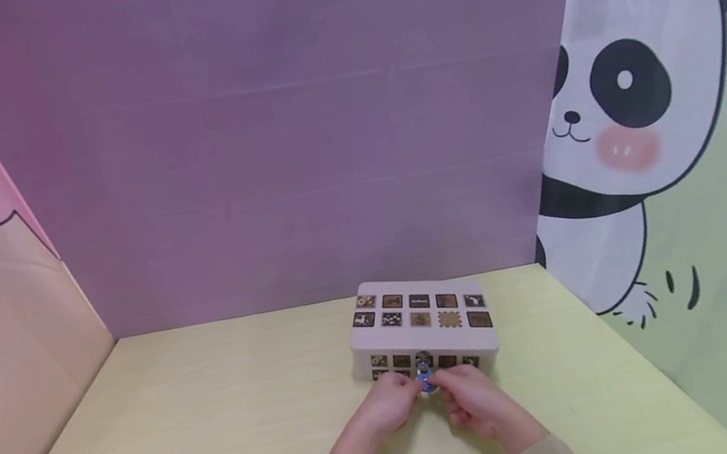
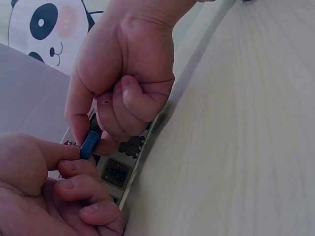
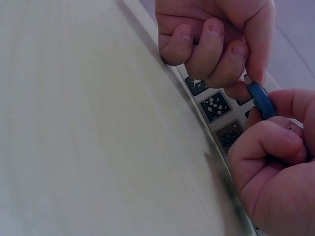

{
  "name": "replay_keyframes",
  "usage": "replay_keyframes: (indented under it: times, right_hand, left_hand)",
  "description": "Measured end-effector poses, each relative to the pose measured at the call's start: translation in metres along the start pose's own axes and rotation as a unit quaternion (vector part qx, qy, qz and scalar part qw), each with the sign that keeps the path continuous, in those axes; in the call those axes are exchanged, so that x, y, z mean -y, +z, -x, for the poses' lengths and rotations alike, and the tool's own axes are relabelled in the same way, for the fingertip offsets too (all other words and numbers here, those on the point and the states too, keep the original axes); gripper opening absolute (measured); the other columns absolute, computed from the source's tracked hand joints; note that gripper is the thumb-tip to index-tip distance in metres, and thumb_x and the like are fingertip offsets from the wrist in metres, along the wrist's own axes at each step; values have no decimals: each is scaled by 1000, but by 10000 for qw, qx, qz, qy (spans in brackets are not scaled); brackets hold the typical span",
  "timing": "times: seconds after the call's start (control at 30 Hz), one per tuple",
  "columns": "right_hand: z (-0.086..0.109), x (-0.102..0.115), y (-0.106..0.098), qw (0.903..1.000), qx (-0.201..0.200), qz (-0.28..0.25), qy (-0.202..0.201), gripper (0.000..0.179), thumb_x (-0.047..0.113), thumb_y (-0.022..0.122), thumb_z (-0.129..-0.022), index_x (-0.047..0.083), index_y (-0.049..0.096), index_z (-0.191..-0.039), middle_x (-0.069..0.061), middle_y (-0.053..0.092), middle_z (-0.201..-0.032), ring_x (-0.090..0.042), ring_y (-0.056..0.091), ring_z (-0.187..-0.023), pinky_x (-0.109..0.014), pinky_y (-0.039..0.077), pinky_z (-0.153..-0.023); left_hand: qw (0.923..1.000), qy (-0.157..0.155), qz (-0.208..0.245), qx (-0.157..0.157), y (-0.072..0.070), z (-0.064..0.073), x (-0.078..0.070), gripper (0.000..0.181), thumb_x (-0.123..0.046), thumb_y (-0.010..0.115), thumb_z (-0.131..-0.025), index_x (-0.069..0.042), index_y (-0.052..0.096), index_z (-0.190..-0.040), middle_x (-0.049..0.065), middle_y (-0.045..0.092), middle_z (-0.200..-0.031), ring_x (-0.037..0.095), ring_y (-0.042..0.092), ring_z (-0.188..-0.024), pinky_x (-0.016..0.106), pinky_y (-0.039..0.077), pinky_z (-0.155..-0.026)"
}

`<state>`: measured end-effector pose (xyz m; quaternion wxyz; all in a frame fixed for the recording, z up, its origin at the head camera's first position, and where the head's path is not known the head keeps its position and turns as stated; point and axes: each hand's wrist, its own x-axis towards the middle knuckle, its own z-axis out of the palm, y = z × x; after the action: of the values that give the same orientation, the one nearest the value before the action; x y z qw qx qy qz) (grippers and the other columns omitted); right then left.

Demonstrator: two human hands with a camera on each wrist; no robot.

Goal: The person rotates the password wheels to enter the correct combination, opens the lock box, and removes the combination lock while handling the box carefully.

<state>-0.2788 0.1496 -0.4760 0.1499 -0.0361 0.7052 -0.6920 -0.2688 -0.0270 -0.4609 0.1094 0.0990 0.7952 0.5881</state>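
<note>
A small blue padlock [image 1: 426, 380] is at the middle of the front face of a white box [image 1: 427, 341] printed with small square pictures. From its left side my left hand [image 1: 392, 400] pinches the padlock between thumb and finger. The right hand [image 1: 474, 396] pinches it from the other side, its remaining fingers curled in. Both wrist views show fingertips meeting on the padlock's blue body [image 2: 89, 144], right in front of the box. Whether its shackle passes through the box's clasp, I cannot tell.
The box stands lid down on a pale wooden table [image 1: 187, 428], right of centre towards the back. Behind it rises a purple cloth backdrop [image 1: 287, 127]. A cloth with a panda print [image 1: 639, 48] hangs on the right, a pink-figured one on the left.
</note>
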Motion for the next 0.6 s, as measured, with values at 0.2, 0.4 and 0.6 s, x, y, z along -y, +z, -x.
replay_keyframes:
  times: [0.2, 0.4, 0.6]
  right_hand:
    - [1, 0, 0, 10000, -11, -9, 7, 24, 23, 61, -99, -1, 65, -100, 6, 41, -64, -7, 36, -51, -20, 33, -46]
    - [1, -1, 0, 10000, -11, -1, 23, 25, 23, 62, -98, -1, 65, -102, 6, 40, -64, -7, 35, -51, -20, 33, -46]
    - [0, -1, -2, 9999, 17, -90, 96, 24, 23, 63, -98, -1, 66, -102, 7, 39, -62, -6, 35, -51, -20, 32, -46]
  left_hand:
    - [10000, 15, -59, -28, 0, 0, -1, 38, -13, 56, -101, -12, 50, -64, -8, 38, -56, 6, 31, -48, 20, 28, -44]
    - [10000, 45, -67, -25, 0, 0, -1, 34, -13, 56, -101, -3, 56, -69, -8, 39, -56, 6, 32, -48, 20, 29, -44]
    - [10000, 51, -52, -2, -1, 1, -1, 37, -13, 55, -102, -9, 51, -65, -8, 39, -55, 6, 31, -47, 20, 28, -43]
